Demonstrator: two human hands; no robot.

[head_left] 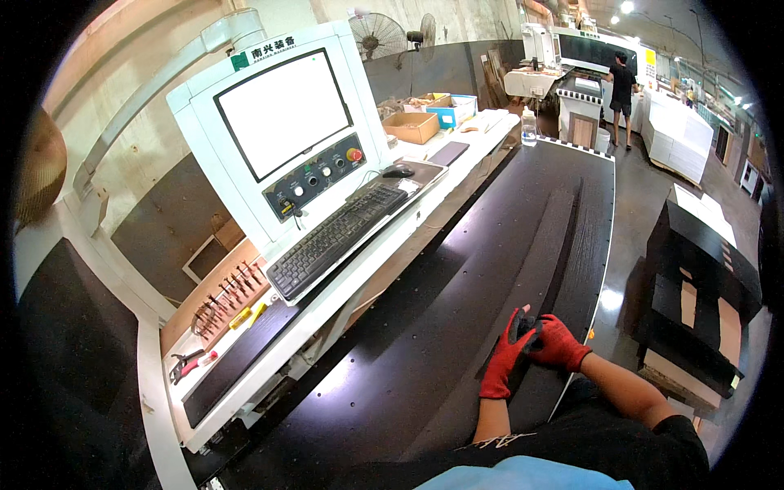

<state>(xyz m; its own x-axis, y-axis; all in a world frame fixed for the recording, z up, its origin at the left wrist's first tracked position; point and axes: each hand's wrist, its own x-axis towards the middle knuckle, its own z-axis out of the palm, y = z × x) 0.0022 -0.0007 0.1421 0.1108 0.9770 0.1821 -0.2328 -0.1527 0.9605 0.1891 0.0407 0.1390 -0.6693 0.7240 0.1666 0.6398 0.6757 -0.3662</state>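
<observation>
The left hand [505,358] and right hand [560,343], both in red gloves with dark palm patches, are brought together, the right one's curled fingers meeting the palm side of the left. The left hand's fingers point away from the wearer; whether anything is pinched between the hands cannot be told. They are above the near part of a long black worktable [392,343] dotted with small holes. Long dark wood-grained strips [541,245] lie lengthwise on its right side, running from near the hands toward the far end, where a clear bottle [528,129] stands by the black-and-white checked edge.

To the left, a white ledge carries a black keyboard [339,233] and a mouse [398,171] on a tray below a pale control console [196,122] with a glaring white screen [284,114] and a red emergency-stop button [354,154]. Nearer along the ledge are a wooden rack of tool bits [232,290] and red-handled pliers [196,365]; farther along, an open cardboard box [411,127] and a blue box [452,110]. To the right rests a stack of black panels [698,237]. Far off, a person in dark clothes [622,88] stands by a large machine
</observation>
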